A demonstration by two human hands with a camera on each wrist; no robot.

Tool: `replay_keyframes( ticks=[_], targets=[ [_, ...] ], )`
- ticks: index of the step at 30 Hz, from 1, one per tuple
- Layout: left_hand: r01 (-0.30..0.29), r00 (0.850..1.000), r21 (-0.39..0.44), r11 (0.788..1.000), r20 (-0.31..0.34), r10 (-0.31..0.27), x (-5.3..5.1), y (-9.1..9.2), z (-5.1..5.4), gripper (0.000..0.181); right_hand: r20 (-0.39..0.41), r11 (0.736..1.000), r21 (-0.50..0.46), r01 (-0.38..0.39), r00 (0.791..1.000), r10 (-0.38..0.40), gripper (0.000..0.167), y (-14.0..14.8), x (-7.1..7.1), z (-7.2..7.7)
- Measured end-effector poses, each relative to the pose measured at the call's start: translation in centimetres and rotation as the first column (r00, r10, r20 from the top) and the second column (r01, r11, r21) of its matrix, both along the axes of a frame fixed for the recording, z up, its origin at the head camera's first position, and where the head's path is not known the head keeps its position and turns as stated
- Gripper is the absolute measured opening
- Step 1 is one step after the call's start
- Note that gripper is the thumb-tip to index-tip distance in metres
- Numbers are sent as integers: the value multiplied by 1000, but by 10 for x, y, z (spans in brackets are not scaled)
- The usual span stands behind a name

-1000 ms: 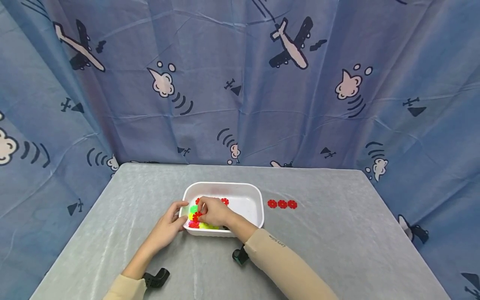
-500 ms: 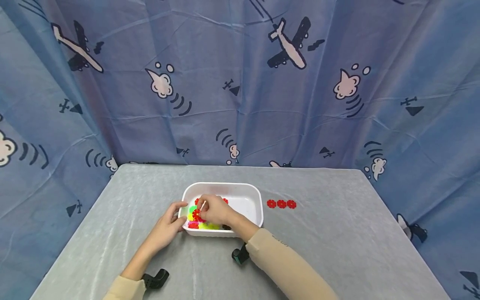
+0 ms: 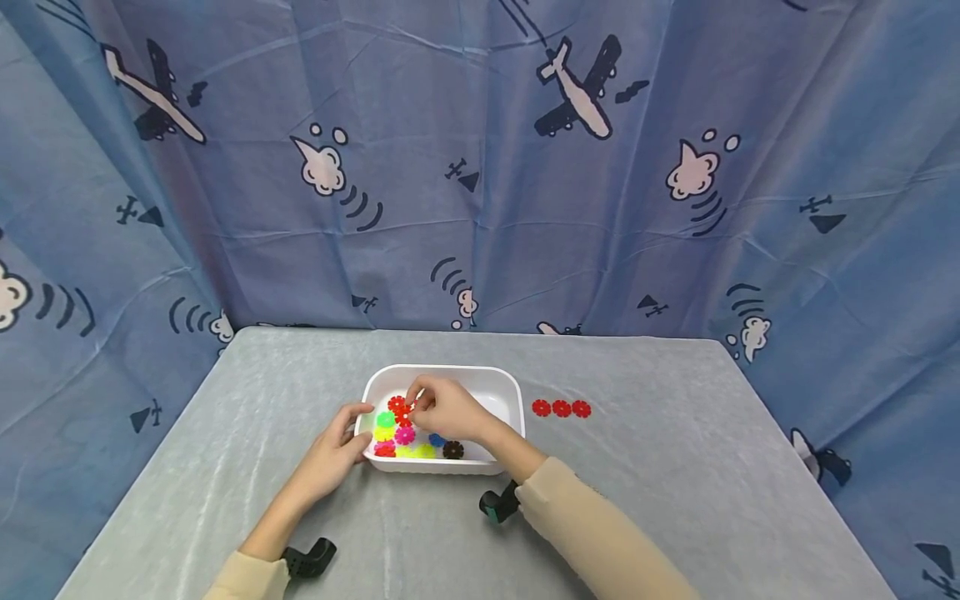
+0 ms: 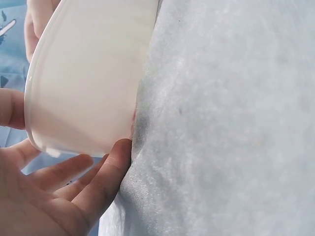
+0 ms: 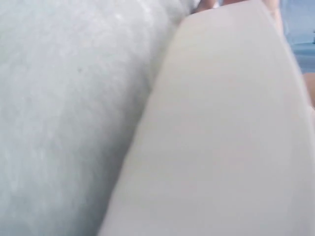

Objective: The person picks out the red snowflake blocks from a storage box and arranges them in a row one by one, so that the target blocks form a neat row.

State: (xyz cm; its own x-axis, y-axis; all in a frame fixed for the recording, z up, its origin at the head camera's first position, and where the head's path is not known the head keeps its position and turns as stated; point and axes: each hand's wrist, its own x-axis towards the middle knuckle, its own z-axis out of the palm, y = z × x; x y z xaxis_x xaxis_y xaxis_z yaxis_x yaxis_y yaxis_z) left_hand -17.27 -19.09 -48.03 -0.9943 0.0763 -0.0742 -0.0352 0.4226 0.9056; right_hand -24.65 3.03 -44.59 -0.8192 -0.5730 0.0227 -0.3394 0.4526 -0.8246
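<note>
On the table stands a white plastic tray (image 3: 442,467) with small flower-shaped discs in its left part. My left hand (image 3: 335,446) grips the tray's left end; in the left wrist view its thumb reaches the rim (image 4: 28,93) and the fingers lie against the outer wall. Inside the tray, my right hand (image 3: 452,410) pinches a red flower-shaped disc (image 3: 403,419) between thumb and forefinger. Around it lie another red disc (image 3: 395,403), a green one (image 3: 386,419), a pink one (image 3: 405,436), a black one (image 3: 453,450), a partly hidden blue one (image 3: 437,439) and several yellow ones.
Right of the tray, 3 red flower-shaped discs (image 3: 562,408) lie in a row on the grey-covered table (image 3: 675,492). A blue patterned curtain (image 3: 480,167) hangs behind the table. In the right wrist view the tray's wall (image 5: 216,123) fills much of the picture.
My right hand has moved a little right within the tray with the red disc, uncovering the blue and black discs. The left hand stays on the tray's left end.
</note>
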Motion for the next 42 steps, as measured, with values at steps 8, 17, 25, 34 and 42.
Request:
replay_keyframes(
  ticks=[8, 17, 25, 34, 42],
  targets=[
    [5, 1000, -3, 1000, 3, -5, 2, 0, 1, 42, -40, 999, -54, -5, 999, 3, 12, 28, 8, 16],
    [5, 1000, -22, 1000, 4, -5, 2, 1, 0, 43, -62, 987, -153, 48, 996, -58, 12, 71, 18, 24],
    [0, 1000, -32, 999, 12, 1, 1, 1, -2, 43, -82, 982, -148, 116, 988, -129, 12, 112, 21, 23],
    [13, 1000, 5, 1000, -9, -13, 0, 1, -2, 43, -133, 973, -121, 199, 968, -214, 15, 166, 16, 16],
    [12, 1000, 12, 1000, 0, -12, 2, 0, 1, 43, -123, 963, -86, 256, 956, -265, 16, 204, 13, 5]
  ],
)
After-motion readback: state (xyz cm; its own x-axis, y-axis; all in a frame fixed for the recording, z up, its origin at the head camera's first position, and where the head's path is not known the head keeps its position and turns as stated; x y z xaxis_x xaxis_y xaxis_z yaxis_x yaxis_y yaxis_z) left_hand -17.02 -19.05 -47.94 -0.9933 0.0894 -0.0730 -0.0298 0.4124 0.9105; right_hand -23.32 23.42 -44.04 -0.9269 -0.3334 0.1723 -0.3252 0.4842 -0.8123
